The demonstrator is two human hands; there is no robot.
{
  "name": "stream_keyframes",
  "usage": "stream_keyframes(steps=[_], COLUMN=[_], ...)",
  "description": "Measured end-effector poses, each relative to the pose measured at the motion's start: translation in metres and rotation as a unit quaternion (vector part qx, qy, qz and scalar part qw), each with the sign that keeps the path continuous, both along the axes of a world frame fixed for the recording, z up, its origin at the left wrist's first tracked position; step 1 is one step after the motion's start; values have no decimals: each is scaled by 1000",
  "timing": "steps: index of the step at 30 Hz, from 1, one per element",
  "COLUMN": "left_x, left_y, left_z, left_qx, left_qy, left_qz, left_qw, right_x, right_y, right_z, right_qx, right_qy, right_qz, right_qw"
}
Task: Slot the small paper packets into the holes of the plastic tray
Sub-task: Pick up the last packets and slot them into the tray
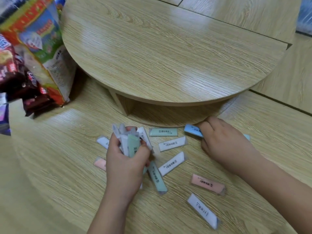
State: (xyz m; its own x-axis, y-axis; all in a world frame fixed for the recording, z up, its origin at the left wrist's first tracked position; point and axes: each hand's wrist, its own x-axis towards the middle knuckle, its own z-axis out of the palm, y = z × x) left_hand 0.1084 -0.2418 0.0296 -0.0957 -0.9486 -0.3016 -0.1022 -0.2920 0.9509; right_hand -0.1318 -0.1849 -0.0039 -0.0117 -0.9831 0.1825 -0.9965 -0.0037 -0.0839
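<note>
Fingers of the left hand (125, 159) curl round a bundle of packets (128, 141), lower centre. Right hand (224, 141) pinches a blue packet (192, 130) protruding leftward from its fingertips.

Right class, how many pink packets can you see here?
2: one pink packet lower right, another pink packet part-hidden behind the left hand. Its bundle may hide more.

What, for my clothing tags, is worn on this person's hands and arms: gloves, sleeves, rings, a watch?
Nothing shows. The left hand and right hand are bare, without gloves. The left forearm and right forearm are bare up to the frame's edge: no sleeve, watch or band. No ring shows either.
</note>
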Motion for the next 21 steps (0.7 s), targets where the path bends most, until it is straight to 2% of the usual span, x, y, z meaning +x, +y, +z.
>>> stream_keyframes(steps=[3, 6, 8, 12, 17, 21], left_x=[6, 10, 14, 21, 22, 20], left_y=[1, 6, 8, 12, 14, 16], left_z=[1, 0, 0, -1, -3, 0], left_qx=[-3, 0, 1, 3, 5, 3], left_qy=[-9, -25, -32, -41, -42, -36], left_qz=[0, 9, 16, 17, 2, -17], left_qw=[1000, 1000, 999, 999, 999, 999], right_x=[23, 53, 59, 49, 52, 61], right_y=[-5, -15, -20, -17, -14, -16], right_z=[12, 13, 11, 18, 19, 8], right_qx=[-33, 21, 52, 115, 176, 153], right_qy=[-24, -25, -11, -45, 19, 39], right_qz=[38, 103, 109, 115, 150, 126], right_qw=[998, 994, 993, 986, 973, 979])
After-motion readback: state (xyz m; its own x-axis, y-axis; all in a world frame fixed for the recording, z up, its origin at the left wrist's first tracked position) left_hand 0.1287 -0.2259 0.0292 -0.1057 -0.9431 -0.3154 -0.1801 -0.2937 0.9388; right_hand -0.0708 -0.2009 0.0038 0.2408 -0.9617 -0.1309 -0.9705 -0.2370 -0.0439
